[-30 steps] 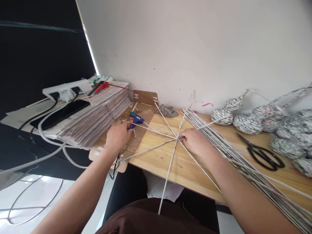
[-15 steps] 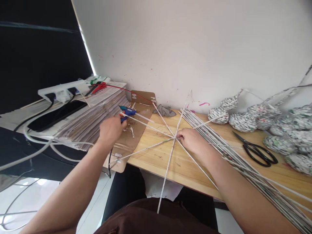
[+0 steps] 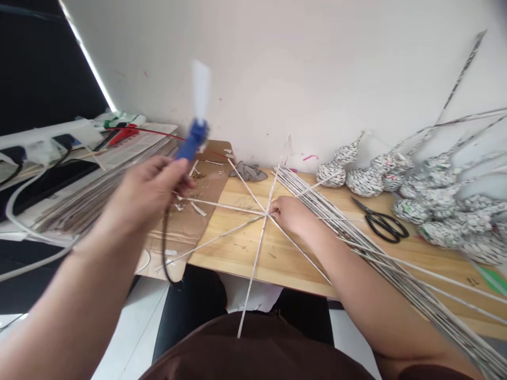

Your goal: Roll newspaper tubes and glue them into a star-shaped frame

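Observation:
My left hand (image 3: 152, 184) is wrapped round a blue hot glue gun (image 3: 192, 141), raised above the cardboard, with a whitish glue stick (image 3: 201, 87) pointing up from it, blurred by motion. A dark cord hangs down below that hand. On the wooden table, thin rolled paper sticks (image 3: 255, 258) cross at one centre and spread out like a star; one reaches over the table's front edge. Close to the crossing, my right hand (image 3: 287, 212) pinches the sticks, its fingertips partly hidden.
A bundle of paper sticks (image 3: 380, 269) runs along the right of the table (image 3: 222, 240). Black scissors (image 3: 382, 224) and woven paper gourds (image 3: 366, 179) lie beyond it. Cardboard (image 3: 178, 240), a grey cloth (image 3: 249, 171), stacked paper (image 3: 71, 198) and a power strip (image 3: 51, 134) are leftward.
My left hand has lifted the glue gun off the cardboard and tilted it upright. My right hand stays at the crossing. The view has shifted slightly to the right.

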Available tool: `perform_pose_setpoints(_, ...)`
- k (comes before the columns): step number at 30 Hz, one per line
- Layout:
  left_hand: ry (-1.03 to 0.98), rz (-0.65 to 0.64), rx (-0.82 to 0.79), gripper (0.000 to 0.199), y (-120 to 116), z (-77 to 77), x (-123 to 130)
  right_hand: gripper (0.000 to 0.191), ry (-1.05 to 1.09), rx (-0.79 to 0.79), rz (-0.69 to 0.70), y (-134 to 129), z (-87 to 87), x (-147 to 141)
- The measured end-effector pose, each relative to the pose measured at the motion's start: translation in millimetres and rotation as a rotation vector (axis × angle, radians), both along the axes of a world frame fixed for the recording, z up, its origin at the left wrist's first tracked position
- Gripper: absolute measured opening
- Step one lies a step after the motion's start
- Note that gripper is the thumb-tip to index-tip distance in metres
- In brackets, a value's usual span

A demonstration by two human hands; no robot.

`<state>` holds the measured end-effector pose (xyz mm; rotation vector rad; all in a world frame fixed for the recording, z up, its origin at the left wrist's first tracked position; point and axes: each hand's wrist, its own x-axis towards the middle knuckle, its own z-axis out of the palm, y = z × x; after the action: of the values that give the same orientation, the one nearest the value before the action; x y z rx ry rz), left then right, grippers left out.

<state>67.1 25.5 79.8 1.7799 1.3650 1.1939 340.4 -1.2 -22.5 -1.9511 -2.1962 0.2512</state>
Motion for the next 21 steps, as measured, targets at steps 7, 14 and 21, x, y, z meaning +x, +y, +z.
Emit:
perform_pose_setpoints(7, -0.182, -0.313, -0.094, 0.029, -12, -87.0, 104, 0.018, 0.048, 0.024, -0.004, -5, 4.2, -4)
perform_pose_setpoints(14, 0.250, -0.276, 0.100, 0.026, -12, -126.9, 120, 0.022, 0.057, -0.023, -0.005, -5, 8.6, -1)
perform_pose_setpoints(21, 0.368, -0.289, 0.211, 0.025, -12, -135.8, 120, 0.021, 0.084, -0.008, -0.069, -7, 16.3, -4)
